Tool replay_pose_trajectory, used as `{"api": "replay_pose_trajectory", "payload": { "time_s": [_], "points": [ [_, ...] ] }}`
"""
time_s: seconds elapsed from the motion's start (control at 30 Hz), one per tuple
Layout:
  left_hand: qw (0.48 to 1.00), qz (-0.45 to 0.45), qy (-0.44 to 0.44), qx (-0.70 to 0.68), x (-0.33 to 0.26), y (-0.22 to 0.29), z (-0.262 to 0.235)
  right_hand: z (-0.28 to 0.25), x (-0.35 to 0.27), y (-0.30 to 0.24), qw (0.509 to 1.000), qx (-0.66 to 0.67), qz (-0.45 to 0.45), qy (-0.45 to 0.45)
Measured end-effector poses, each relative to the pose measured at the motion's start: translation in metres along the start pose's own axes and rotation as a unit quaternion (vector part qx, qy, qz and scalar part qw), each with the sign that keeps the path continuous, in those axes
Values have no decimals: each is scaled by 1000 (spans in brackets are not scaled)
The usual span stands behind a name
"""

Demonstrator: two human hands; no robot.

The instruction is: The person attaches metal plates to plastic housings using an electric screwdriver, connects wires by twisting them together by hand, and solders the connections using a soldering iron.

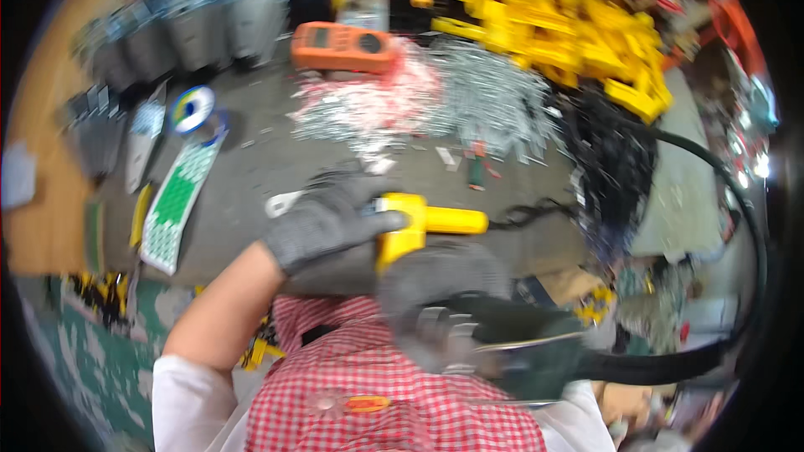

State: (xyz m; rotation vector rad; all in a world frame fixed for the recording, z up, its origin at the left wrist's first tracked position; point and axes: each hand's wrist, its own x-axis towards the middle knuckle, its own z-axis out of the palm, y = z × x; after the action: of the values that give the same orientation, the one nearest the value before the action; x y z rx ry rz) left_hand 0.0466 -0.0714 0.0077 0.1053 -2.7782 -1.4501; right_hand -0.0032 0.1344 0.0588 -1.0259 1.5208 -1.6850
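My left hand [327, 222], in a grey knit glove, closes around a yellow plastic housing [404, 230] with its thumb across the top. A yellow sleeve sticks out of the housing to the right, and a dark twisted cord [528, 215] runs from it. My right hand [444, 285], also gloved, is smeared by motion just below the housing. It appears wrapped around a dark green corded tool [528, 343] held in front of my chest, though its fingers are hard to make out. A thick black cable [754, 243] leaves the tool and curves up on the right.
Small metal parts [486, 92] are heaped across the bench [260, 176], near an orange multimeter [343, 47]. Yellow housings [569, 25] pile up behind them; black cords [615, 159] bunch at right. Grey bins [197, 29], a solder spool [193, 110] and a green-white strip [184, 201] are left.
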Motion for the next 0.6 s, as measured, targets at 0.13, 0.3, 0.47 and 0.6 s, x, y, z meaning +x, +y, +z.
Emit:
{"api": "replay_pose_trajectory", "payload": {
  "time_s": [0.13,0.3,0.47,0.6],
  "points": [
    [999,-31,35,-2,-3,4,5,-6,21,-1,989,-48,-88,-105],
    [980,-171,100,-37,-40,-30,19,-5,23,4,975,-150,-84,-140],
    [997,-50,55,7,-27,-1,9,-20,30,-21,964,-141,-92,-208],
    [995,-5,25,93,-21,-7,2,-52,54,4,980,-53,-43,-186]
  ]
}}
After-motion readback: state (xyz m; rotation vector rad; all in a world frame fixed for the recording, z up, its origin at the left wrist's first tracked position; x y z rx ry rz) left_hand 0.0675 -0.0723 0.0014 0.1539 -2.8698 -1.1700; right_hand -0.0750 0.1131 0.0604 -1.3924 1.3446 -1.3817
